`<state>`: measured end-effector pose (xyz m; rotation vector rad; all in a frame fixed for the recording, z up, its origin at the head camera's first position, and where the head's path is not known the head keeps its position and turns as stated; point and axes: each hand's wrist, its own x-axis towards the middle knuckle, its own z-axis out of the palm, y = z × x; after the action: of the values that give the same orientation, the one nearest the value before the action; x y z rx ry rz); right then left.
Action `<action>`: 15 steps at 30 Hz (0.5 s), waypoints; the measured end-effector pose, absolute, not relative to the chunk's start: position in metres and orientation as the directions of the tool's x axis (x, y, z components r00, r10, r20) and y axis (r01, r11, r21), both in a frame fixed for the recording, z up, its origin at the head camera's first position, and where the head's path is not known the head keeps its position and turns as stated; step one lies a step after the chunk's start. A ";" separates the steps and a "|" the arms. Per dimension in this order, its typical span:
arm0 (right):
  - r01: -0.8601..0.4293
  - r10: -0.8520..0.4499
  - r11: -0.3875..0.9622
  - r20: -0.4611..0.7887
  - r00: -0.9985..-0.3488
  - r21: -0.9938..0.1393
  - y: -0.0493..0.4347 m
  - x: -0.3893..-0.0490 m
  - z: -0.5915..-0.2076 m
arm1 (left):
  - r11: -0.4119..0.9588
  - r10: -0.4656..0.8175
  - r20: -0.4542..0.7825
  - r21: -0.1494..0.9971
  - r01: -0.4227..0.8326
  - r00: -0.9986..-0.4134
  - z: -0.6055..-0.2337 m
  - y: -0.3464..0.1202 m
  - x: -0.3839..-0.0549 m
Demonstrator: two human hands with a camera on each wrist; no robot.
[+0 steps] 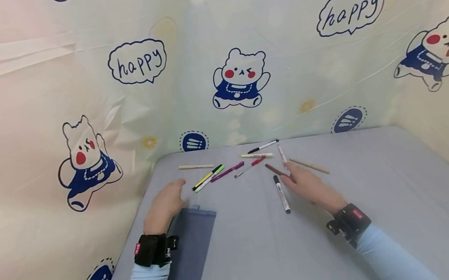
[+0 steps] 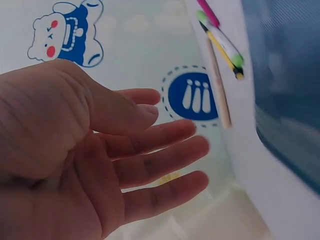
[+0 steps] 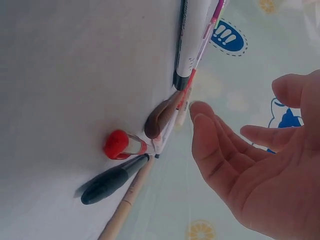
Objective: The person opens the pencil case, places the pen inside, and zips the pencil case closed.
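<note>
Blue pouch (image 1: 193,253): on our grey table (image 1: 253,255) | our left hand (image 1: 165,206): fingers spread wide, near the pouch's far end | our right hand (image 1: 310,185): fingers relaxed, apart, well right of the pouch | brown pen (image 1: 273,168), white marker (image 1: 282,194): right of the pouch | yellow pen (image 1: 207,177): beyond it

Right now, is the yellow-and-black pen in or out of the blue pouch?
Out: the pen shows end to end, beyond the pouch.

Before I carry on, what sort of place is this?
Probably a makeshift indoor work corner: a grey-covered table, a cartoon-printed sheet hanging behind it, and scattered pens beyond what looks like a blue pouch.
</note>
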<state>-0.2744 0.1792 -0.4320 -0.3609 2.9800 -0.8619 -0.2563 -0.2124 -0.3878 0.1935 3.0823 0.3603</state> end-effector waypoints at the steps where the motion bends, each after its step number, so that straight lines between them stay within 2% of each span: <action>1: -0.212 -0.231 0.815 0.034 -0.972 -0.540 0.179 -0.274 -0.432 | 0.966 0.132 -0.023 0.227 0.123 -0.991 -0.388 -0.216 -0.254; 8: -0.172 -0.230 0.797 -0.027 -0.973 -0.579 0.180 -0.274 -0.435 | 0.959 0.158 -0.106 0.255 0.127 -0.982 -0.389 -0.243 -0.243; 15: -0.180 -0.234 0.787 -0.016 -0.972 -0.590 0.185 -0.277 -0.443 | 0.952 0.161 -0.165 0.285 0.109 -0.973 -0.396 -0.263 -0.235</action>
<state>-0.2769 0.1850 -0.4430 -0.3354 2.8861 -0.9397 -0.2349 -0.2634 -0.3955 0.2031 2.9185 0.4106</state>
